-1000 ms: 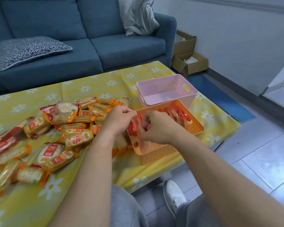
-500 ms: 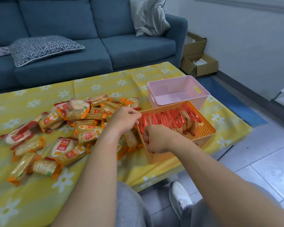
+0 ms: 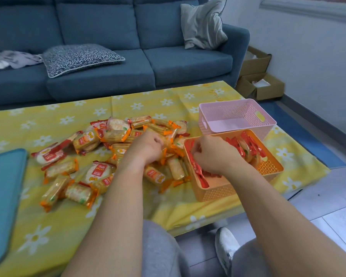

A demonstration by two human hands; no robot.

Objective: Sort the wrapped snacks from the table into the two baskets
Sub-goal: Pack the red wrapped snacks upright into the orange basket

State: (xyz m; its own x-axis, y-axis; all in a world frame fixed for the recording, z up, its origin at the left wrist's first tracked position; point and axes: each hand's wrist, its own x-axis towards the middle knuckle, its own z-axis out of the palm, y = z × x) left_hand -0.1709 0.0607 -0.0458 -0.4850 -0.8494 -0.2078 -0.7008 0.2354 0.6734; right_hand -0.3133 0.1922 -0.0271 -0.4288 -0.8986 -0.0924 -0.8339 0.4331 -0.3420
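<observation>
Table (image 3: 168,208), mid-frame: snacks (image 3: 100,172) likely light, slippery, pinch wrapper ends; right grip (image 3: 214,154) holds red packets (image 3: 203,179), left grip (image 3: 146,148) unclear.

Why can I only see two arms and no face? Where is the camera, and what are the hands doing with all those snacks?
The camera sits on the person's head and looks down, so you see only their arms. There is just this one view. On the yellow flowered cloth lies a pile of wrapped snacks. The left hand rests on that pile, fingers curled. The right hand reaches into the orange basket, among red packets. The pink basket behind it looks empty. Whether either hand grips a packet is hidden.
</observation>
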